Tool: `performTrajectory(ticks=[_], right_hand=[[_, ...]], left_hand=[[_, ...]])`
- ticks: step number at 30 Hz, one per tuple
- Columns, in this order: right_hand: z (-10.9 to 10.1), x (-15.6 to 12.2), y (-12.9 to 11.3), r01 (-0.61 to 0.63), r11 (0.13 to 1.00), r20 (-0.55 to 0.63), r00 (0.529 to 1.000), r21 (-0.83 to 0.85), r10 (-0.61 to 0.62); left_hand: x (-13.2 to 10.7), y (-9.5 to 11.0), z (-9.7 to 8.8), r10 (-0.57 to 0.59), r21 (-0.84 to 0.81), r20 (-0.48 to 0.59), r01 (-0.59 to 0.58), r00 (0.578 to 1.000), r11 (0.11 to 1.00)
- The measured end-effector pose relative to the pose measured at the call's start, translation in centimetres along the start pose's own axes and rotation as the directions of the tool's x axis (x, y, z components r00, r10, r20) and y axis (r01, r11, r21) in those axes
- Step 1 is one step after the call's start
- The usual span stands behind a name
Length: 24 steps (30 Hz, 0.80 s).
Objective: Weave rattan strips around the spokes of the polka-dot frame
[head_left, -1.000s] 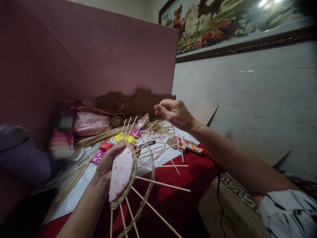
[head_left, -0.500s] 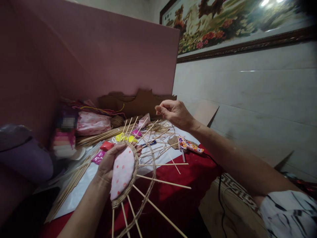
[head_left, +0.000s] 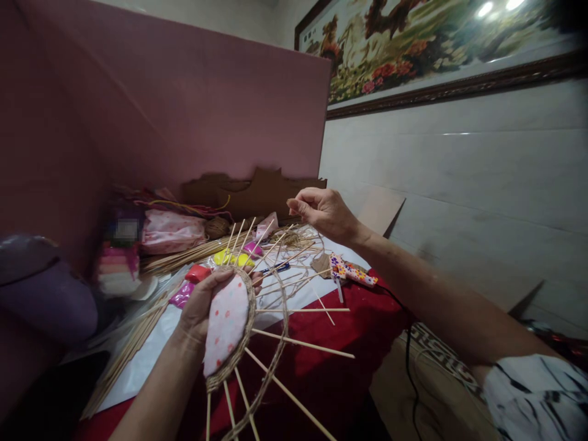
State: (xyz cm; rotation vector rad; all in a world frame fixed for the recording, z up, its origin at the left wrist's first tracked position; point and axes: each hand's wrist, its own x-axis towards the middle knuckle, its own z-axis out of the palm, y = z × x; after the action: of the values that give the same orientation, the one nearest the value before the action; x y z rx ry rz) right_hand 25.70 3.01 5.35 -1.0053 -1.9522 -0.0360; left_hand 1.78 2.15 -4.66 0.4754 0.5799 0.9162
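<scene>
My left hand grips a half-round panel covered in white fabric with red dots. Braided twine edges the panel's curve, and thin wooden sticks fan outward from it. A second arc of twine crosses those sticks farther out. Raised beyond the sticks, my right hand is closed, thumb pressed to fingers. A thin strand of twine hangs below this hand; the part inside the fingers is hidden. Near it on the table lies a glue gun wrapped in flower-patterned cloth.
Bundled sticks, a twine ball, dotted fabric and yellow, red and purple packets crowd the table's back and left. A black cord drops over the right edge of the red tablecloth. Cardboard stands behind.
The stick panel in my left hand has tilted slightly, its lower sticks shifting a little downward and left. My right hand stays closed in nearly the same place.
</scene>
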Motion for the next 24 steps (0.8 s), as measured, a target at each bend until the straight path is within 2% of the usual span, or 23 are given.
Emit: performTrajectory(ticks=[9, 24], right_hand=[[-0.2, -0.1, -0.5, 0.0, 0.999, -0.002, 1.0, 0.032, 0.0], [-0.5, -0.9, -1.2, 0.025, 0.999, -0.004, 1.0, 0.031, -0.025]], left_hand=[[0.0, 0.0, -0.2, 0.025, 0.013, 0.053, -0.026, 0.998, 1.0], [-0.3, 0.0, -0.5, 0.003, 0.049, 0.13, -0.009, 0.992, 0.999]])
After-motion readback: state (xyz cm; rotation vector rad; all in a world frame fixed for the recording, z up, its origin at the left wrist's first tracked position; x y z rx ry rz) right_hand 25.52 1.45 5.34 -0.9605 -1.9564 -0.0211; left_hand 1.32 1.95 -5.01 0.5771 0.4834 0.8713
